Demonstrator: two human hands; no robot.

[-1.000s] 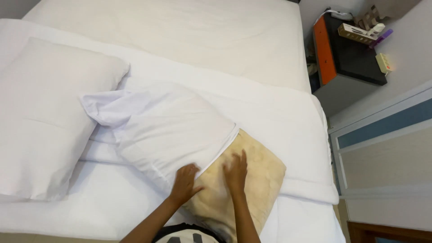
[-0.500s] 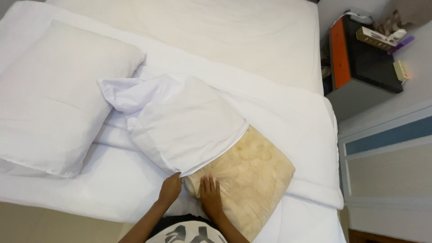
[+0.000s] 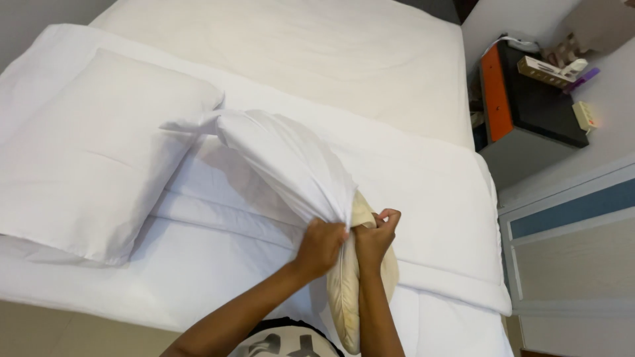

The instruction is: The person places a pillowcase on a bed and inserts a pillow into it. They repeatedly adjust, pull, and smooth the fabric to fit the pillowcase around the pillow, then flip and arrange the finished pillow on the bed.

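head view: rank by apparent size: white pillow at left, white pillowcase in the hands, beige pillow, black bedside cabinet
1. white pillow
2. white pillowcase
3. black bedside cabinet
4. beige pillow, seen edge-on and partly covered, so its rank against the cabinet is unsure.

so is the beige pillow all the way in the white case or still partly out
Partly out. The beige pillow sticks out below the open edge of the white pillowcase, which the left hand and right hand grip.
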